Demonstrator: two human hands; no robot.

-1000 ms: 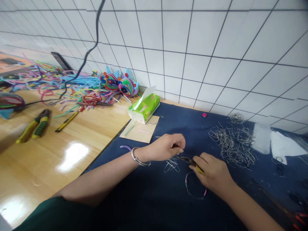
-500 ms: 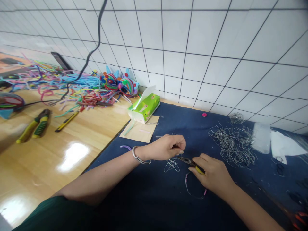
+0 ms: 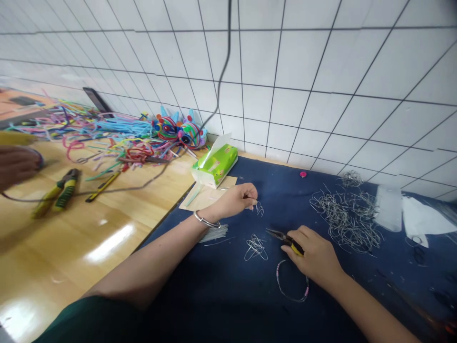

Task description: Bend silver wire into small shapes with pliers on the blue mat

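Note:
My left hand (image 3: 236,202) is closed in a pinch above the dark blue cloth; what sits between its fingertips is too small to make out. Just beyond those fingertips are a few short bent wires (image 3: 260,209). In my right hand (image 3: 314,252) are needle-nose pliers (image 3: 282,235) with yellow-and-black handles, their jaws pointing left. A small heap of bent wire pieces (image 3: 256,247) lies left of the pliers' tip. Below the pliers rests a wire loop with pink beads (image 3: 279,281). Straight wires (image 3: 217,232) lie beneath my left wrist.
A green tissue pack (image 3: 217,164) stands on brown card (image 3: 194,202). Tangled wire (image 3: 346,216) and a clear plastic bag (image 3: 389,207) lie right. Combination pliers (image 3: 62,190), a utility knife (image 3: 103,186) and colourful pipe cleaners (image 3: 121,127) are left. Another person's hand (image 3: 16,166) is at the edge.
My left hand has moved left and away from the pliers' tip, uncovering the wire heap. My right hand stays nearly in place. Another person's hand has appeared at left, and the hanging cable has shifted right.

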